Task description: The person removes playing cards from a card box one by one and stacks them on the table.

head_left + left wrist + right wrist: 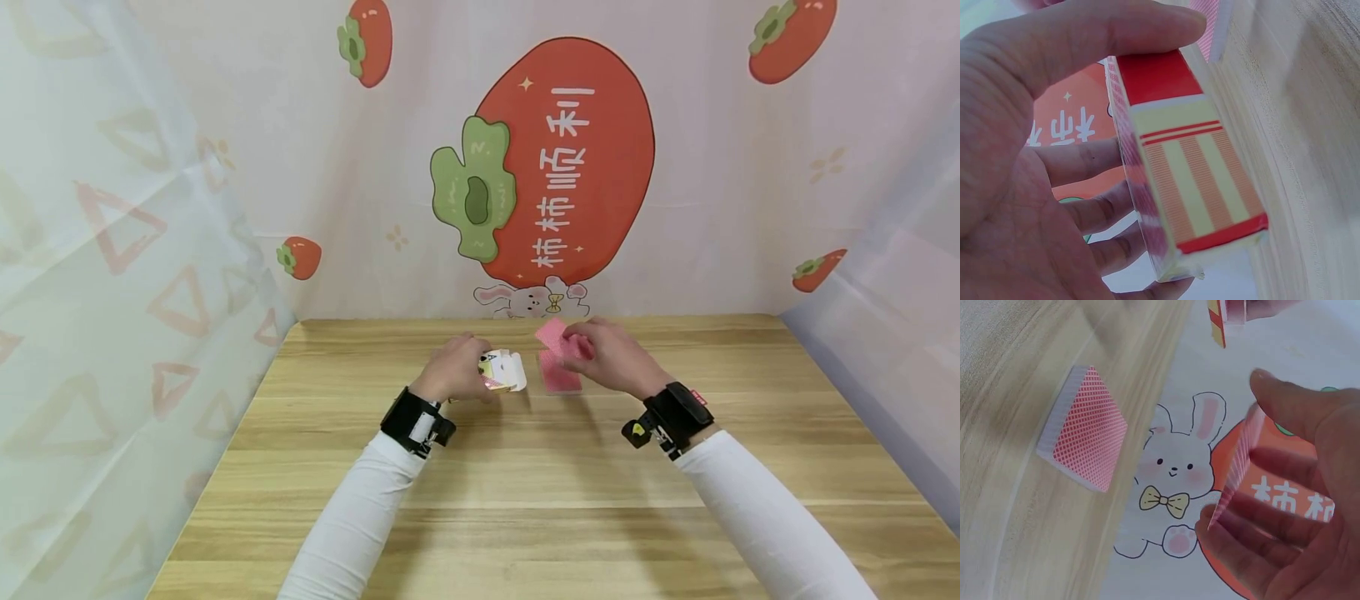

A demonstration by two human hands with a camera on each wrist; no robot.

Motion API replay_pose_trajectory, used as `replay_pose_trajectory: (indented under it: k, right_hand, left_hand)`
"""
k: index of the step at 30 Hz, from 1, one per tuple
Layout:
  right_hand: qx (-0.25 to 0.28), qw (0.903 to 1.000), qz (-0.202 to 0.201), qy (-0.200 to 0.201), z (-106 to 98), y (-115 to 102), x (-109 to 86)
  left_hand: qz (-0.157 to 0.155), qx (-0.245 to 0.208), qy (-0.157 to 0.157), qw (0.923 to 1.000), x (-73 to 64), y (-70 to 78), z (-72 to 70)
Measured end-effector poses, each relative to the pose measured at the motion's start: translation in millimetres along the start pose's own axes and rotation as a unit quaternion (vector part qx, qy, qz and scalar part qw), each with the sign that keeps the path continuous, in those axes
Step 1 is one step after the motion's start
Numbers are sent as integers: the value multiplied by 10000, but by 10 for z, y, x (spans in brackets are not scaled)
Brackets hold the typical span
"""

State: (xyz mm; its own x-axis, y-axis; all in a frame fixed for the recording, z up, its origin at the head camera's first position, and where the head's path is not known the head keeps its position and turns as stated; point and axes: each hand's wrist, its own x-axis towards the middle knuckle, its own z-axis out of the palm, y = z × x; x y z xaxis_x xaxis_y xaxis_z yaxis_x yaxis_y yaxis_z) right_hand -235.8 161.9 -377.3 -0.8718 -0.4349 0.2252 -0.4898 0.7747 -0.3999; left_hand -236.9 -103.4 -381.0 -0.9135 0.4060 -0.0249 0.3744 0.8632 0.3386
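My left hand (455, 371) grips a playing-card box (504, 371), its white flap end facing right. In the left wrist view the thumb lies along one edge of the box (1188, 169), with a red, cream and striped side showing, and the other fingers support the opposite side. A deck of playing cards (561, 375), red-patterned backs up, lies on the table between the hands. Just beyond and above the deck, my right hand (617, 358) holds a thin playing card (1238, 465) between thumb and fingers. In the right wrist view the deck (1088, 431) stands apart from that card.
The wooden table (510, 533) ends at a white cloth backdrop (697, 192) printed with persimmons and a rabbit. More printed cloth (127, 275) hangs along the left side. Each wrist wears a black strap with a camera (416, 421).
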Motion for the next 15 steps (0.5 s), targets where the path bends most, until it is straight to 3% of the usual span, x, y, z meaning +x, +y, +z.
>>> replay_pose_trajectory:
  k: [15]
  right_hand:
    - [-562,9916,804,849,270,-38,86]
  left_hand:
    - [-117,35,7,9999,-19,22,-19]
